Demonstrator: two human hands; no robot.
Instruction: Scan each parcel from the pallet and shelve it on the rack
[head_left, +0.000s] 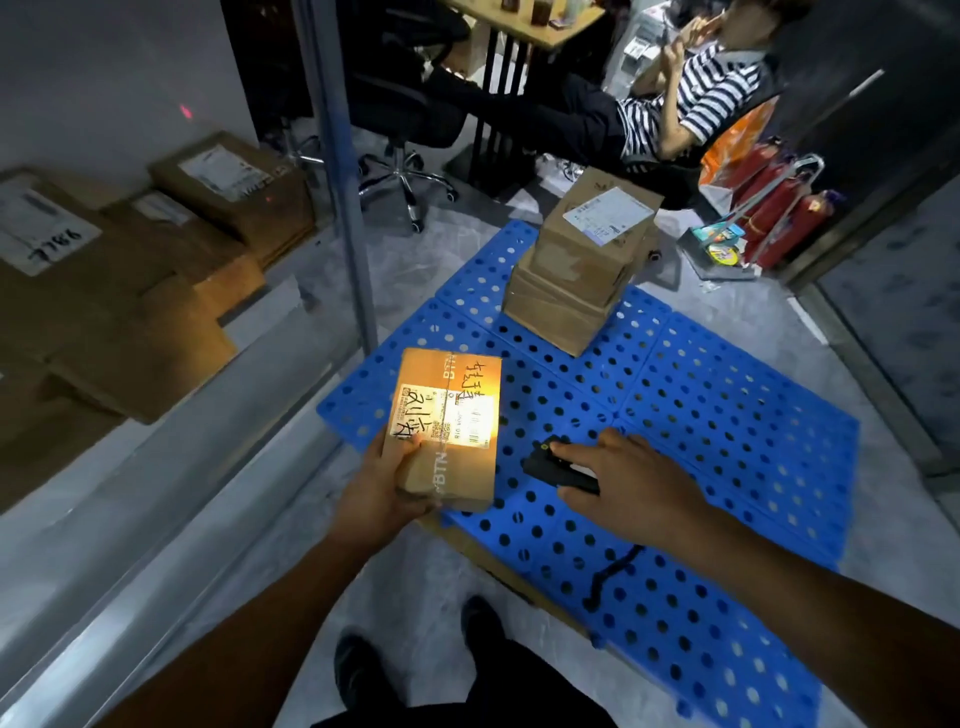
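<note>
Blue pallet (727, 415) below, left grip (384, 493) clasping parcel (447, 410), long axis running away, right grip (623, 478) holding scanner (550, 462) aimed left

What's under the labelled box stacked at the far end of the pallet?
A second, wider cardboard box, which sits on the blue pallet. Its top and any label there are mostly covered by the upper box.

Parcel (447, 415) in left hand (387, 493), scanner (558, 465) in right hand (628, 483)
</note>
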